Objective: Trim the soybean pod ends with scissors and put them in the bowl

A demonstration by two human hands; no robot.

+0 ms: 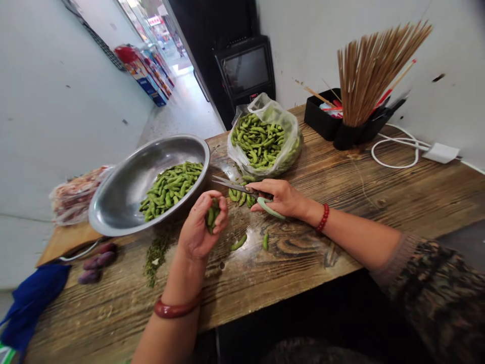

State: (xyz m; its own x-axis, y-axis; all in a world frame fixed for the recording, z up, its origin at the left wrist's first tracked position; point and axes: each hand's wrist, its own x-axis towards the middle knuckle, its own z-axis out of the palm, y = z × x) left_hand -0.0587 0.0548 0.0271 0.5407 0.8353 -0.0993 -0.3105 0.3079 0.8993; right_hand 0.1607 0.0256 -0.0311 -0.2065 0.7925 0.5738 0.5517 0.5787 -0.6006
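Observation:
My left hand [200, 225] is closed around several green edamame pods [212, 215], just in front of a steel bowl [117, 189]. Trimmed-looking pods [172, 189] lie heaped inside that bowl. In my right hand [282, 197] are scissors [271, 207] with pale green handles, their blades parted slightly and pointing left. Below the blades a small pile of pods [237, 196] rests on the wooden table. Two loose pods [238, 242] lie nearer to me. Behind my right hand stands a clear plastic bag [291, 139] full of pods.
Small green scraps [155, 258] lie by the bowl. At left are purplish bulbs [99, 259], a cutting board [68, 240], a bag of pinkish food [76, 197] and blue cloth [36, 298]. A black holder [322, 119] with brown sticks [364, 76] and a white cable [394, 166] sit right.

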